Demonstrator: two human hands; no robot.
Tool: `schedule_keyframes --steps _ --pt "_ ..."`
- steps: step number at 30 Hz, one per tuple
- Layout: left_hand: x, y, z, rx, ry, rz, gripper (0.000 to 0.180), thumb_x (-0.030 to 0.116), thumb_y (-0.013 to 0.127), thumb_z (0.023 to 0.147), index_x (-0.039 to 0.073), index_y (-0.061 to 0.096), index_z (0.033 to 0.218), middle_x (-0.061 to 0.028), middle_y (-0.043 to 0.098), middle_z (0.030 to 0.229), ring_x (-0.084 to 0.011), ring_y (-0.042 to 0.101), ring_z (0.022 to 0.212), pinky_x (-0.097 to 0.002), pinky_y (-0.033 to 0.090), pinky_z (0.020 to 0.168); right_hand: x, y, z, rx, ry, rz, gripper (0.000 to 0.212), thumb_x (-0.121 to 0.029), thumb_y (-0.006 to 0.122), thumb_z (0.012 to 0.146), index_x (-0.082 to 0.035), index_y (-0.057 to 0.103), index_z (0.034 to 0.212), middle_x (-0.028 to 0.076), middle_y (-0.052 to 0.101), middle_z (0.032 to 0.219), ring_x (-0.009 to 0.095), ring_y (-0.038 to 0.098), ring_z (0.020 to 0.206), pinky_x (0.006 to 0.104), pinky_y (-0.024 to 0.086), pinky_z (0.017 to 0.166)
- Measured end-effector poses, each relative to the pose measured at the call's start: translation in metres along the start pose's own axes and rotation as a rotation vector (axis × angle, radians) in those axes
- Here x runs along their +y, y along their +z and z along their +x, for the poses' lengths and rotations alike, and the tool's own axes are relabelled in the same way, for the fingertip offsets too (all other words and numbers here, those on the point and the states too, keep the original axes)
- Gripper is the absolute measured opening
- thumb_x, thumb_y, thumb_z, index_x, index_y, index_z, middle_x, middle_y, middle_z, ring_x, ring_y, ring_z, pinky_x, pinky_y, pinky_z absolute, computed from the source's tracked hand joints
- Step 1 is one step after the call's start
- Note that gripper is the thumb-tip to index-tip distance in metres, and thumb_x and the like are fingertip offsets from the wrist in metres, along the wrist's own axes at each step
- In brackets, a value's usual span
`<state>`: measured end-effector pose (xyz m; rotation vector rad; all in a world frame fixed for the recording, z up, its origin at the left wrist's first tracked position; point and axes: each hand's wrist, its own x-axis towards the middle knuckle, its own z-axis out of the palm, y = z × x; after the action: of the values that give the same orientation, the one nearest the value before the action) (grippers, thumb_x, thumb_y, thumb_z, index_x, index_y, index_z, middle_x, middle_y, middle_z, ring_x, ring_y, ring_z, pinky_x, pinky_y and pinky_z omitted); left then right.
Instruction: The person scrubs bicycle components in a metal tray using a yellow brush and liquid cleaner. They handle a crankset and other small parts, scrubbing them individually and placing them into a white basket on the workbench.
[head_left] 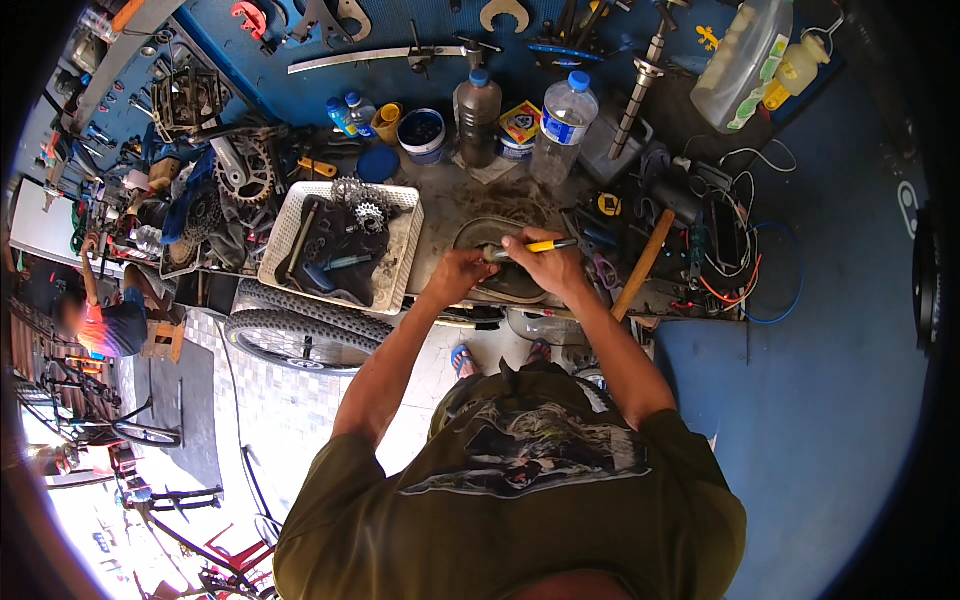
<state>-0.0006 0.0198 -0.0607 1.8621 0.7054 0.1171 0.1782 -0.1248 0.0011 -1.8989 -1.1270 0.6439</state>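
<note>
Both hands meet over a round shallow dish on the workbench. My right hand is closed round a tool with a yellow and black handle, its handle pointing right. Beside it, my left hand pinches a small part at the tool's left end; the fingers hide most of that part, and I cannot tell its kind. To the left sits a white plastic basket holding metal sprockets, a dark cloth and a blue-handled tool.
Bottles and tubs line the bench's back. A wooden-handled hammer, cables and a tape measure lie right. A crankset rests left. Tyres stand below the bench. Another person sits far left near bicycles.
</note>
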Motion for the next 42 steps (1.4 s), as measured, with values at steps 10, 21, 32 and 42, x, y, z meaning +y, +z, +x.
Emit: schedule_keyframes --steps 10,21,32,42 --pt "0.01 0.007 0.005 0.101 0.105 0.032 0.036 0.028 0.082 0.096 -0.007 0.072 0.102 -0.0075 0.069 0.072 -0.0115 0.061 0.067 -0.0339 0.052 0.063 0.016 0.013 -0.002 0.111 -0.116 0.033 0.045 -0.046 0.073 0.099 -0.003 0.069 0.088 0.01 0.064 0.068 0.024 0.06 0.063 0.0392 0.048 0.063" --pt "0.015 0.016 0.008 0.057 0.043 -0.132 0.035 0.026 0.084 0.091 -0.001 0.068 0.107 -0.0058 0.069 0.092 -0.0096 0.059 0.087 -0.0302 0.05 0.076 0.067 0.0 -0.027 -0.051 0.043 0.007 0.036 -0.041 0.077 0.096 -0.01 0.076 0.113 0.011 0.075 0.083 0.035 0.073 0.074 0.0425 0.057 0.068" --pt "-0.001 0.001 0.006 -0.036 -0.071 -0.105 0.032 0.024 0.079 0.095 0.001 0.074 0.117 -0.0061 0.073 0.092 -0.0128 0.063 0.075 -0.0333 0.053 0.072 0.054 -0.002 -0.029 -0.019 -0.028 0.032 0.028 -0.032 0.078 0.096 -0.006 0.075 0.105 0.011 0.077 0.093 0.023 0.075 0.088 0.0357 0.057 0.08" --pt "0.001 -0.002 0.0 -0.062 0.066 -0.139 0.025 0.017 0.068 0.103 0.0 0.075 0.12 -0.003 0.073 0.093 -0.0109 0.063 0.081 -0.0301 0.052 0.074 0.019 -0.012 0.004 -0.035 -0.001 0.069 0.028 -0.032 0.073 0.101 -0.005 0.077 0.106 0.012 0.076 0.09 0.022 0.072 0.081 0.0353 0.055 0.075"
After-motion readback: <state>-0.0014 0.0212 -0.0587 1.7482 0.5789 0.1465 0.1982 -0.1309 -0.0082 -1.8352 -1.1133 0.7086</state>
